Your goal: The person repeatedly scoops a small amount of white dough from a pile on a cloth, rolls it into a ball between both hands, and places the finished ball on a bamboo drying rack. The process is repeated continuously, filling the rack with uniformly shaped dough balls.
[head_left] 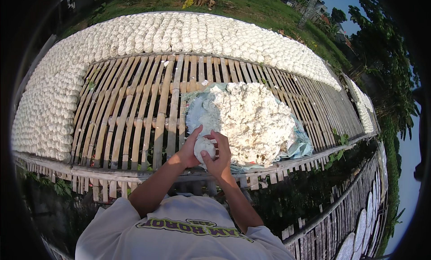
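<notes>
A round white ball of dough-like mash (pixel 204 148) sits between my two hands, above the near edge of the rack. My left hand (pixel 190 148) cups it from the left, and my right hand (pixel 220 153) curls round it from the right with the thumb across its front. Just beyond my hands lies a large crumbly heap of the same white mash (pixel 251 121) on a bluish plastic sheet (pixel 195 108). Many rounded white lumps (pixel 179 33) stand in tight rows along the rack's far and left sides.
The rack (pixel 130 103) is made of bamboo slats with gaps between them and a pole along its near edge (pixel 107 172). A second slatted rack (pixel 323 215) at the lower right carries pale oval pieces (pixel 360 228). Grass (pixel 251 11) and trees (pixel 386 49) lie beyond.
</notes>
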### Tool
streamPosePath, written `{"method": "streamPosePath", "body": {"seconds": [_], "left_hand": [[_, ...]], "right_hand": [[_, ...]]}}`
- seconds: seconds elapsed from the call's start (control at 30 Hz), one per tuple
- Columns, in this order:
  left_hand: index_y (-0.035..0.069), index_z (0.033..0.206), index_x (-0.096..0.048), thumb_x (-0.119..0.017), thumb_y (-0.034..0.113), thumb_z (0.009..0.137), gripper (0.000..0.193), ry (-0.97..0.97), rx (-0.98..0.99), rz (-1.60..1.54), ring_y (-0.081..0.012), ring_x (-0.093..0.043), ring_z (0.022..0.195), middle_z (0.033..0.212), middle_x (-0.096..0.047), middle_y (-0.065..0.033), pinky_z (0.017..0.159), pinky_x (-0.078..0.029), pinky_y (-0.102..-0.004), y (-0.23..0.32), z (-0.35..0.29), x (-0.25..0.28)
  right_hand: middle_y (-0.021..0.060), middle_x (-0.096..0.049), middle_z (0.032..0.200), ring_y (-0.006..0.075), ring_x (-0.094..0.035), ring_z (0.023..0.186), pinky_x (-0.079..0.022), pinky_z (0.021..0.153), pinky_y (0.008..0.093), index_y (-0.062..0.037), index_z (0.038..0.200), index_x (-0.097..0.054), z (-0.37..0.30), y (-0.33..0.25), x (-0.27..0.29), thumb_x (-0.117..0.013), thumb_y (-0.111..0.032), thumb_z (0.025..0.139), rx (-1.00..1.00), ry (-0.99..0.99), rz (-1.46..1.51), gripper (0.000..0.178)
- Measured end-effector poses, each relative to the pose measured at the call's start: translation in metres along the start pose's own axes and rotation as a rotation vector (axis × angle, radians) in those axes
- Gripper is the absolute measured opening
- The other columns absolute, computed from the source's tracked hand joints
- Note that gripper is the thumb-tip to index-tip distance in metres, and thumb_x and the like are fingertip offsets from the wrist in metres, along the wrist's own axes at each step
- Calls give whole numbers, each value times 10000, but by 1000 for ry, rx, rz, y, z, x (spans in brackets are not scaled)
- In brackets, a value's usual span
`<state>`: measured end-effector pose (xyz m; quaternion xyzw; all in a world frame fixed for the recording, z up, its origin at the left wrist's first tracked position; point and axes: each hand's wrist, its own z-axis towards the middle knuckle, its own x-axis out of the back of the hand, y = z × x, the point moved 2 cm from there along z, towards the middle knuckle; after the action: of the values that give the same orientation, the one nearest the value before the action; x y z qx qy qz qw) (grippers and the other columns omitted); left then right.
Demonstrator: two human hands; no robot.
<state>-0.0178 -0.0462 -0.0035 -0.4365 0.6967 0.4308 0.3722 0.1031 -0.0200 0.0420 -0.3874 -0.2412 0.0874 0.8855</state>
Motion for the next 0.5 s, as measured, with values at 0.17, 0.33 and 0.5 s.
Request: {"method": "streamPosePath", "body": {"seconds": [0.17,0.33,0.5], "left_hand": [[118,1216,-671,-508,715,1007,653,267,-197,12,-234,-703,1040,1113,-715,-83,955,-561,-416,-9,-1,0],[95,1242,-656,-496,683,1038,642,21,-78,172,-220,-695,1048,1125,-701,-77,962,-566,-417,7,-13,-3],[123,1174,-632,-541,679,1018,585,257,-212,133,-206,-699,952,1075,-695,-52,875,-585,-397,-1,-24,-15]], "right_hand": [[155,-744,1085,278,-720,1024,-563,923,387,6,1372,-643,-2,5,-10,-817,-146,884,-392,92,183,540],[245,-600,1380,360,-588,1257,-461,1071,452,25,1451,-572,-8,-10,-16,-680,-241,996,13,-21,104,537],[213,-670,1258,325,-646,1162,-493,1032,428,24,1408,-596,-2,-1,-13,-685,-215,992,-344,30,209,488]]}}
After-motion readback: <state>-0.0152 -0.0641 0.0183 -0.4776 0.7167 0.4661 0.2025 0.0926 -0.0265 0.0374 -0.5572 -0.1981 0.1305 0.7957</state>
